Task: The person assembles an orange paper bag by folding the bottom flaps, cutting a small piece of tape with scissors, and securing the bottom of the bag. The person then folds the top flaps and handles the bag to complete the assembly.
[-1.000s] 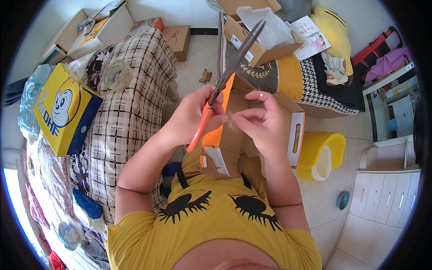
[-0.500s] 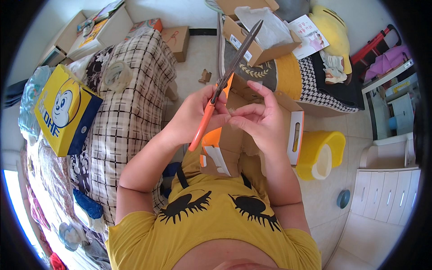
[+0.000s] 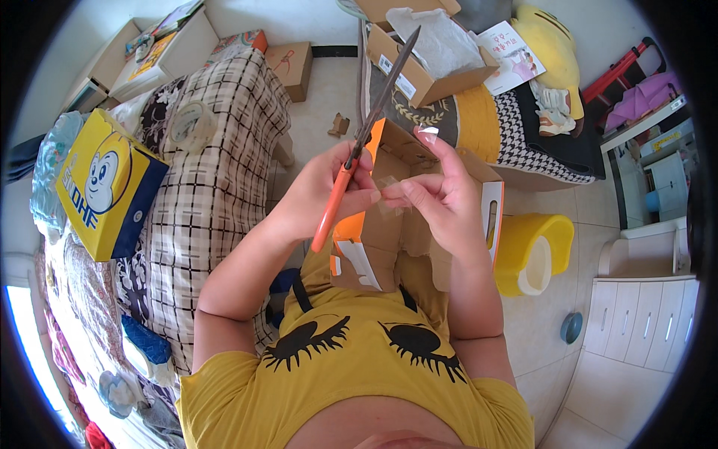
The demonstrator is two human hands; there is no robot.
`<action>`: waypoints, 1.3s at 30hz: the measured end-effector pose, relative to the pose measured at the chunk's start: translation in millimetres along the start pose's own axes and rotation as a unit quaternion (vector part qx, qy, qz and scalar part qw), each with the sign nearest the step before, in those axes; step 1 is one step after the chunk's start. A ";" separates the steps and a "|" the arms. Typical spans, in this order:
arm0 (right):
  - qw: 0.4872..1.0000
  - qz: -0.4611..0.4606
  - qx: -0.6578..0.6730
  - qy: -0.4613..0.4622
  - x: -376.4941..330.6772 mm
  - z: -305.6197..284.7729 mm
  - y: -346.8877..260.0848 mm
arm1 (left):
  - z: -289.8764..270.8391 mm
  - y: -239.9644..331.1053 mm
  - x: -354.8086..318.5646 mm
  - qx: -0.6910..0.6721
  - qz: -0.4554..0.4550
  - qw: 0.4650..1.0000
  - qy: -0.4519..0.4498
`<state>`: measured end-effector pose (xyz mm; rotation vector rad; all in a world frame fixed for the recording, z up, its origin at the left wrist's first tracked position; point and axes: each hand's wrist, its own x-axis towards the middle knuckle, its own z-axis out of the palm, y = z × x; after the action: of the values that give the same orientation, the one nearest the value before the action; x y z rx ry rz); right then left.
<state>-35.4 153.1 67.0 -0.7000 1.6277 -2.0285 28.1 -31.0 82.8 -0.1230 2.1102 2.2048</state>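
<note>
My left hand [image 3: 310,191] is closed on a pair of scissors [image 3: 333,206] with orange handles and long dark blades. The blades point up and away from me. A small clear piece of tape [image 3: 390,209] stretches between the fingertips of both hands, pinched by my right hand [image 3: 443,213]. Something shiny, like another bit of clear tape, clings to a raised right fingertip. Beneath the hands an open cardboard box [image 3: 381,251], brown inside with orange and white outside, rests at my lap; the hands partly cover it.
On the left, a checked cloth [image 3: 198,224] carries a yellow and blue box [image 3: 93,179] and a roll of clear tape [image 3: 193,126]. An open carton [image 3: 434,90] lies ahead. To the right are a yellow plastic seat [image 3: 516,254] and a small blue bowl [image 3: 571,328].
The clear tape between my fingers shows more plainly now. My right hand has turned slightly, and a shiny bit shows on its raised fingertip. The scissors have shifted slightly left.
</note>
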 end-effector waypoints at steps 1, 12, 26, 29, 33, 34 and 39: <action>1.000 0.007 0.012 -0.006 0.3 -0.9 -1.7 | -0.7 0.5 0.1 0.001 -0.001 1.000 -0.006; 0.989 -0.059 -0.125 0.048 1.2 7.2 3.5 | -0.1 -8.1 7.4 0.052 0.035 0.998 0.023; 0.956 -0.143 -0.225 0.119 2.4 19.4 11.3 | 1.2 -9.9 16.4 0.079 0.082 0.992 0.055; 0.951 -0.160 -0.230 0.130 3.2 20.2 13.9 | 1.6 -8.1 17.2 0.078 0.087 0.992 0.054; 0.951 -0.176 -0.205 0.153 5.1 19.9 14.5 | 0.6 -9.0 19.3 0.077 0.094 0.991 0.050; 0.953 -0.170 -0.193 0.160 5.3 20.3 12.4 | 0.2 -9.0 19.8 0.082 0.092 0.991 0.049; 0.958 -0.164 -0.184 0.146 5.2 18.5 15.3 | -0.3 -7.6 20.5 0.112 0.097 0.987 0.062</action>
<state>-27.2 132.8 55.9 -0.8804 2.2257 -2.1554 8.7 -30.8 72.8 -0.0413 2.5203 2.0881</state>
